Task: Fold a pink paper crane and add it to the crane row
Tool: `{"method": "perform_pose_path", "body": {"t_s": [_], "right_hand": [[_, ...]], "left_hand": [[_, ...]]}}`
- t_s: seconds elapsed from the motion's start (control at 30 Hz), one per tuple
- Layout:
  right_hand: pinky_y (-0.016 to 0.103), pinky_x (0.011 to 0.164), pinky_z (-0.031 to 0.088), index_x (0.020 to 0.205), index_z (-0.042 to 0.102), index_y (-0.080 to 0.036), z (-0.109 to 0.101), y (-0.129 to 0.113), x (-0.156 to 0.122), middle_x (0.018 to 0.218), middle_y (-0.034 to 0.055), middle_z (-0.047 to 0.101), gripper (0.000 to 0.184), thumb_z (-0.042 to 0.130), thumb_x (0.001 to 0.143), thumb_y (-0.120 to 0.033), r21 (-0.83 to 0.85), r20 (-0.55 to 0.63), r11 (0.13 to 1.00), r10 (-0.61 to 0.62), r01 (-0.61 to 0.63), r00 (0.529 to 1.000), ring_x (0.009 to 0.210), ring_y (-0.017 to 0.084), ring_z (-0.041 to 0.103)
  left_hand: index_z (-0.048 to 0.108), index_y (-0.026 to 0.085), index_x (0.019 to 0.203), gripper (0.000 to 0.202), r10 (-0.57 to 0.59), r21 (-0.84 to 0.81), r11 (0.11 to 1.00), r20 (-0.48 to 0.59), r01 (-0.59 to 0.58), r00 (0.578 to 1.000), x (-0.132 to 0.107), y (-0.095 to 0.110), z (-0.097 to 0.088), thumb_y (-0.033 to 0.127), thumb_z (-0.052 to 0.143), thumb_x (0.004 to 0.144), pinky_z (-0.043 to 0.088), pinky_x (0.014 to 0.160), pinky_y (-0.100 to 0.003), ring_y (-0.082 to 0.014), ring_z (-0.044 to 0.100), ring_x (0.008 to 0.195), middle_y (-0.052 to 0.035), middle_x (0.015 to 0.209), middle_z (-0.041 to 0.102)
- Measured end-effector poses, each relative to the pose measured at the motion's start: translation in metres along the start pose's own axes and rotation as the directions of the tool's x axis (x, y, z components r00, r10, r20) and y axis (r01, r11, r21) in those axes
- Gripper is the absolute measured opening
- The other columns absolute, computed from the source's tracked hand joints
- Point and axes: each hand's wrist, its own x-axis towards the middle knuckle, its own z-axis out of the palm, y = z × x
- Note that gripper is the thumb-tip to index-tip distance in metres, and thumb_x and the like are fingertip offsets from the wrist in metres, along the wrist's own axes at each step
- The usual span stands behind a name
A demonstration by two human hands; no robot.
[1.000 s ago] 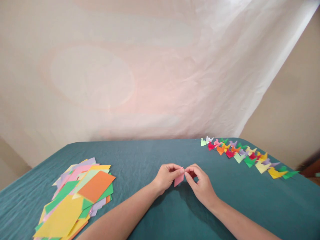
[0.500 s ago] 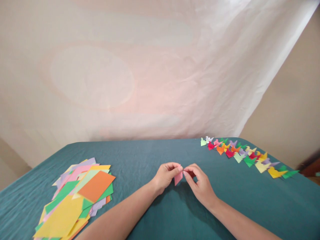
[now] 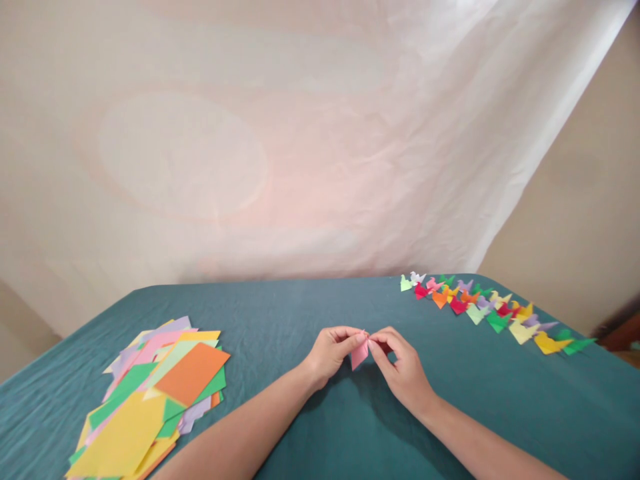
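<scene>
Two bare hands meet above the near middle of the table (image 3: 280,320), holding a small folded piece of pink paper (image 3: 359,359) between them. The left hand (image 3: 334,355) comes in from the left, its thumb and forefinger pinching the paper's upper left part. The right hand (image 3: 404,368) comes in from the right, the tips of its thumb and forefinger closed on the upper right edge; exactly which fold they grip is too small to tell. The paper's lower part hangs free below the fingers, tapering downward.

On the left side of the table lies a loose, overlapping pile of coloured sheets, well apart from the hands. An orange sheet (image 3: 193,375) lies on top toward the right of the pile, and a yellow sheet (image 3: 123,437) covers its near end; green, pink and lilac edges show beneath.

On the far right, small folded paper birds stand close together in slanting rows. A white bird (image 3: 417,279) is at the far end, and a yellow bird (image 3: 551,343) beside a green bird (image 3: 581,346) at the near end. Behind the table hangs a pale, creased cloth (image 3: 320,147).
</scene>
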Motion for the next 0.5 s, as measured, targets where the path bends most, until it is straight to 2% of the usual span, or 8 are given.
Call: {"method": "perform_pose_path", "body": {"t_s": [0.2,0.5], "right_hand": [[0.027,0.065,0.046,0.079,0.056,-0.019,-0.0007,-0.0029,0.0009,0.079,0.0031,0.055,0.014,0.046,0.087,-0.026,-0.013,0.013,1.000,0.020,-0.020,1.000,0.069,0.015,0.055],[0.026,0.061,0.045,0.080,0.055,-0.019,-0.0023,0.0013,0.0000,0.078,0.0030,0.054,0.012,0.046,0.087,-0.023,-0.078,0.025,0.997,-0.023,0.025,0.999,0.068,0.014,0.054]], "left_hand": [[0.071,0.012,0.085,0.042,-0.017,0.045,0.999,-0.017,0.018,1.000,-0.0011,0.0014,0.0004,0.049,0.070,0.064,0.043,0.078,-0.031,-0.0186,0.059,0.076,-0.0077,0.083,0.069],[0.071,0.012,0.083,0.044,-0.013,0.069,0.997,-0.003,0.014,1.000,-0.0006,0.0009,0.0007,0.051,0.069,0.064,0.043,0.076,-0.030,-0.0183,0.059,0.075,-0.0075,0.081,0.069]]}}
